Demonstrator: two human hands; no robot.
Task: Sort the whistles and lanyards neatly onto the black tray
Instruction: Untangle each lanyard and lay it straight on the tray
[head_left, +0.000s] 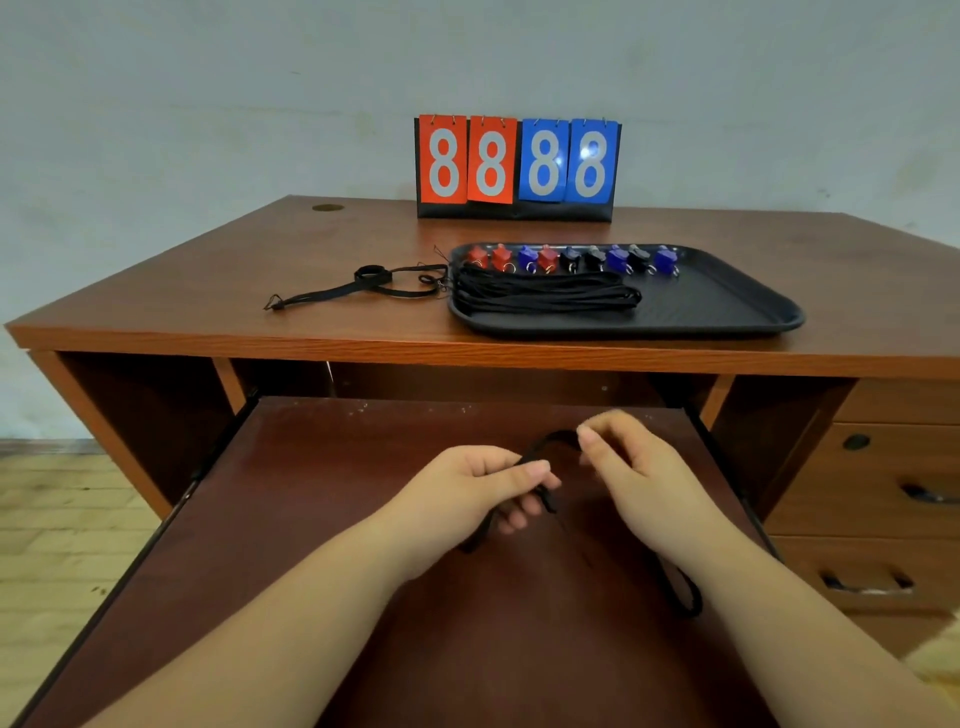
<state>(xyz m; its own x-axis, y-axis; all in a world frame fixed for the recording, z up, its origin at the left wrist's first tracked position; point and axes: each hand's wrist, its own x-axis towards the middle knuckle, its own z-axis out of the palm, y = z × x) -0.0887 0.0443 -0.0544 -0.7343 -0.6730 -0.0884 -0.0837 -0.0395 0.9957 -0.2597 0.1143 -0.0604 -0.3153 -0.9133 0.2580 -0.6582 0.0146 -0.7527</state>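
Note:
A black tray (727, 306) lies on the desk top at the right. Along its far edge stands a row of several red, blue and black whistles (571, 258). In front of them lies a bundle of black lanyards (545, 293). One more black lanyard (363, 286) lies loose on the desk left of the tray. Over the pulled-out shelf, my left hand (488, 493) pinches a black lanyard (545, 444), and my right hand (639, 473) pinches the same cord at its looped top. The cord's tail hangs under my right wrist.
A flip scoreboard (517, 166) showing 8888 stands at the back of the desk (208, 270). The pull-out shelf (363, 441) lies below my hands. Drawers (883, 499) are at the right. A cable hole (328, 208) sits at the desk's far left.

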